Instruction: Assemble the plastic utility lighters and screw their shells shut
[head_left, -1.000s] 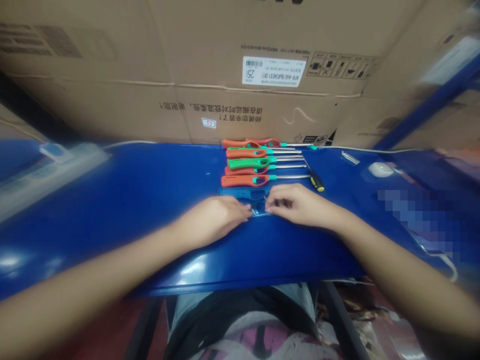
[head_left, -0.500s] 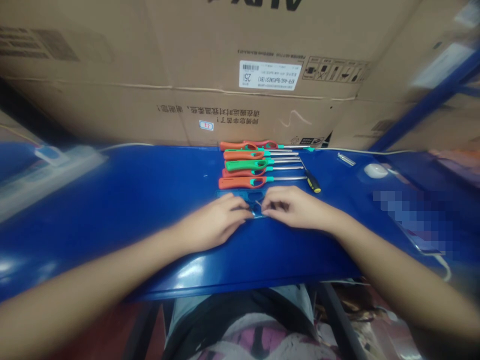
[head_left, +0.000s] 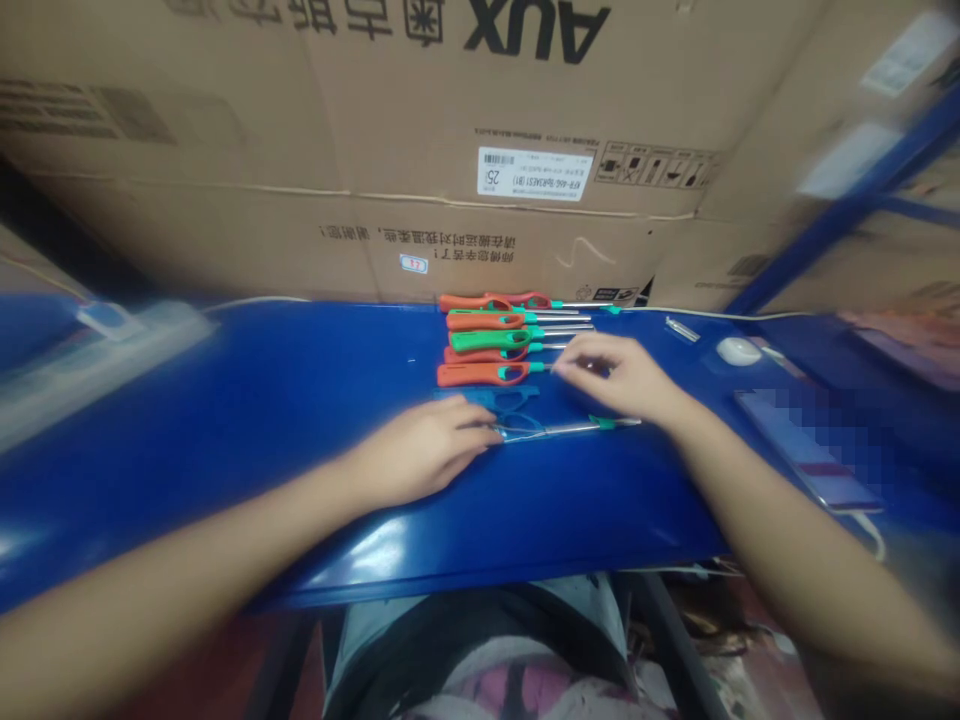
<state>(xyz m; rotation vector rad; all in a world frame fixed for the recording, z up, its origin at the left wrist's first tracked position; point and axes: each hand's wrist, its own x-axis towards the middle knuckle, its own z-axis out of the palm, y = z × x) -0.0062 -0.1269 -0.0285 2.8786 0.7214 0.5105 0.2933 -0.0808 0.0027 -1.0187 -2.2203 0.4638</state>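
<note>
My left hand (head_left: 424,450) rests on the blue table (head_left: 262,400), its fingertips pressed together on the near end of a blue lighter body (head_left: 511,400). From that end a thin metal tube with a teal tip (head_left: 581,428) lies to the right. My right hand (head_left: 619,375) hovers above and to the right, fingers curled and pinched by the metal tube of the nearest orange lighter (head_left: 480,375). What the fingers hold is hidden. Several orange and green long-nosed lighters (head_left: 491,340) lie in a row behind.
A big cardboard box (head_left: 450,200) walls off the table's far side. A white round object (head_left: 739,350) and a small metal piece (head_left: 681,328) lie at the right, with a flat device (head_left: 806,450) nearer. A blurred white strip (head_left: 97,345) sits far left.
My right hand has left the blue lighter body and moved up and right to the row of lighters. The metal tube now lies exposed. My left hand has stayed put.
</note>
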